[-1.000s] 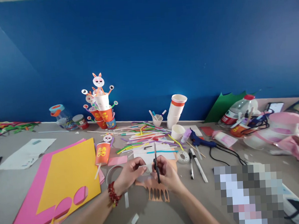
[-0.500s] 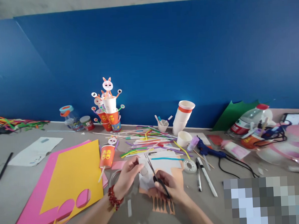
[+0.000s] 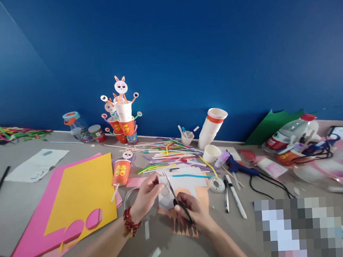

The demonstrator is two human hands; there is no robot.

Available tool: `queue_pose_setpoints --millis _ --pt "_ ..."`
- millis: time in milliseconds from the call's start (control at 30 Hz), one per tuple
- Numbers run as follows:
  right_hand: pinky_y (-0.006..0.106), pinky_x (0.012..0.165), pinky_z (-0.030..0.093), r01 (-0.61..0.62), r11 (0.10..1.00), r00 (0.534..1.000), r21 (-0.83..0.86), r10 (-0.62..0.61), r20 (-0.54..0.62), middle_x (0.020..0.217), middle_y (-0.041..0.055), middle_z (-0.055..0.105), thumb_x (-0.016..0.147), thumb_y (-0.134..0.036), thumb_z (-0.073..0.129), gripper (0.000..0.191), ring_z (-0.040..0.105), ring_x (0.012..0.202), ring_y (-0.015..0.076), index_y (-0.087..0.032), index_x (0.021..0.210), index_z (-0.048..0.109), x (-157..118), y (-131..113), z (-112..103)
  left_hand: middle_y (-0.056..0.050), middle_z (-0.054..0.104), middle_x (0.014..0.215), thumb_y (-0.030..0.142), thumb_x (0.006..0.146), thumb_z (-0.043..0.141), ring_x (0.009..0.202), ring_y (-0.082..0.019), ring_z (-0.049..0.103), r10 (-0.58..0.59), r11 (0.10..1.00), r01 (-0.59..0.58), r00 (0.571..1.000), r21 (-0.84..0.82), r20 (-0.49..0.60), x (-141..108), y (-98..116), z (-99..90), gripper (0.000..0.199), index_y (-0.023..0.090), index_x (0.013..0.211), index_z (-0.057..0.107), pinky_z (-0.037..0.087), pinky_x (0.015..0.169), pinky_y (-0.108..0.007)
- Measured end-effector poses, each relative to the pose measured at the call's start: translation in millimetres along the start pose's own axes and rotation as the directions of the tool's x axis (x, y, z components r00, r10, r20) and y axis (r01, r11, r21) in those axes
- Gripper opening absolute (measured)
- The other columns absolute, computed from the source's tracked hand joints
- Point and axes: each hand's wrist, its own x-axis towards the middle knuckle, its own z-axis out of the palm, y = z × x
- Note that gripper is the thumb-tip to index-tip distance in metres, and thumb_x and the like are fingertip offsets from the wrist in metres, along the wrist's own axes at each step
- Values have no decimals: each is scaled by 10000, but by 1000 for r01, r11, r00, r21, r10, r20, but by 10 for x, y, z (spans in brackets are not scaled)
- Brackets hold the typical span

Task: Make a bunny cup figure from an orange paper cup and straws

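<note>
My left hand [image 3: 148, 195], with a red bead bracelet at the wrist, pinches the left edge of a white paper [image 3: 166, 201] that bears a faint drawn circle. The black-handled scissors [image 3: 181, 208] are in my right hand [image 3: 193, 211], their blades pointing up and left along the paper's edge beside the circle. Beneath the paper and my right hand lies an orange sheet [image 3: 203, 196] with cut-out strips at its lower end. Another white sheet [image 3: 188, 181] rests just behind, with a blue stick [image 3: 191, 175] across it.
Yellow card [image 3: 79, 191] over pink card lies left. An orange cup [image 3: 122, 172] with a rabbit face stands beside it. Colored sticks [image 3: 173, 155] spread behind the hands. A white tape roll [image 3: 217, 184], pens [image 3: 235, 197] and a blue glue gun [image 3: 239, 167] are right.
The view has tilted down slightly. The held white paper now stands apart from the sheet behind it, with the scissor blades beside its right edge.
</note>
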Motion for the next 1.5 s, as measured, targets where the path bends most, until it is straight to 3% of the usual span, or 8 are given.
queue_pose_setpoints --millis 867,1267,1500 --pt "182 359 196 23 999 1000 -31 -24 -19 425 -100 463 804 -620 674 487 327 338 54 -223 707 410 16 214 -89 27 502 716 272 851 598 652 -115 422 -54 996 53 999 -78 -8 -1 19 -8 136 174 778 539 371 620 -227" --pt "197 382 194 20 996 999 -88 -23 -32 416 -101 446 785 -680 649 527 323 342 58 -227 687 396 14 142 -70 13 556 747 283 848 615 678 -127 497 -83 992 81 996 -99 -13 0 -57 -39 119 173 834 571 408 654 -240" --pt "204 385 195 35 990 997 -139 -45 -63 402 -98 438 726 -711 680 572 326 341 58 -232 648 379 28 90 -80 2 628 692 270 879 574 651 -146 555 -60 990 69 996 -125 68 20 20 -52 136 190 779 528 435 651 -259"
